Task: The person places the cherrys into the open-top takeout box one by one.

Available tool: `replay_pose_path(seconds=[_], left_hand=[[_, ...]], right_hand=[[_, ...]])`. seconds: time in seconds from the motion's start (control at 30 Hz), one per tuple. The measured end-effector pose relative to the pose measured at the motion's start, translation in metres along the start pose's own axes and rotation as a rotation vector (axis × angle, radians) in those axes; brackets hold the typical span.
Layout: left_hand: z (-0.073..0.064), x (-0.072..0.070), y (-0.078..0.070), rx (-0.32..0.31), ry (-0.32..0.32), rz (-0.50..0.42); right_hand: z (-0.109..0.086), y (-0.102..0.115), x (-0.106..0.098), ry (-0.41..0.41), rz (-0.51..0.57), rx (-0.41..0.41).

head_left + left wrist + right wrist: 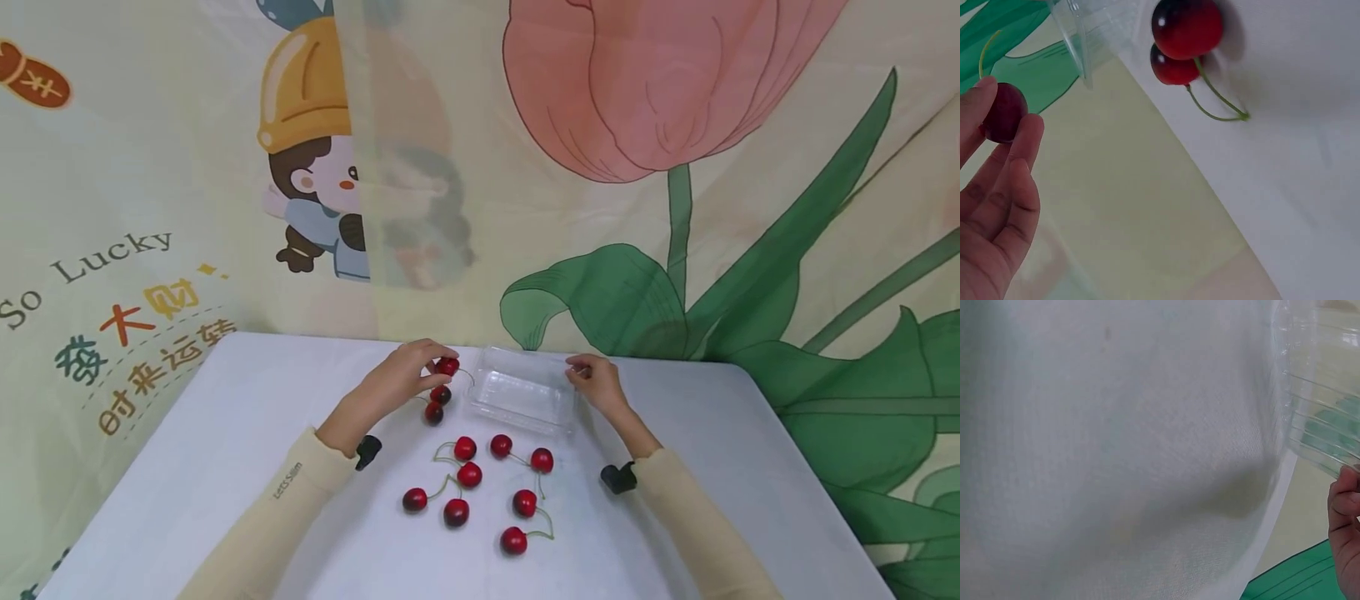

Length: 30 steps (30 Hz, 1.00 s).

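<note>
My left hand (401, 375) pinches a dark red cherry (1007, 114) between thumb and fingertips, its thin green stem sticking up in the left wrist view. Just to the right stands a clear plastic box (519, 398) with its lid raised at the back. At the box's right side, my right hand (600, 385) grips the edge of the clear plastic with curled fingers; part of this hand is cut off in the right wrist view. Close below the left hand lies a pair of cherries (1186, 30) joined at their stems.
Several more red cherries (469, 475) with green stems lie on the white-covered table (645, 550) in front of the box. Behind the table's far edge hangs a printed curtain (442, 317). Each wrist wears a small black camera (618, 478).
</note>
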<state>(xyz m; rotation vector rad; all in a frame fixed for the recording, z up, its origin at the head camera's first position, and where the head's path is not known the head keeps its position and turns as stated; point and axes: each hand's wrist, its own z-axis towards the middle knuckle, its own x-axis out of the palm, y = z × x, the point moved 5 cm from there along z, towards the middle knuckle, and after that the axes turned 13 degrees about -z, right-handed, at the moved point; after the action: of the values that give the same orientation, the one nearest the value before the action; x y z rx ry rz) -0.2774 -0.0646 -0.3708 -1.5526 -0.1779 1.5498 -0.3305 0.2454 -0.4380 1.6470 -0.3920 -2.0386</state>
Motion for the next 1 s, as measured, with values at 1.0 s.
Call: replay_pose_path(seconds=[1.0], left_hand=[[0.072, 0.085, 0.011, 0.129, 0.136, 0.181]], right_hand=[[-0.001, 0.006, 0.006, -0.005, -0.001, 0.011]])
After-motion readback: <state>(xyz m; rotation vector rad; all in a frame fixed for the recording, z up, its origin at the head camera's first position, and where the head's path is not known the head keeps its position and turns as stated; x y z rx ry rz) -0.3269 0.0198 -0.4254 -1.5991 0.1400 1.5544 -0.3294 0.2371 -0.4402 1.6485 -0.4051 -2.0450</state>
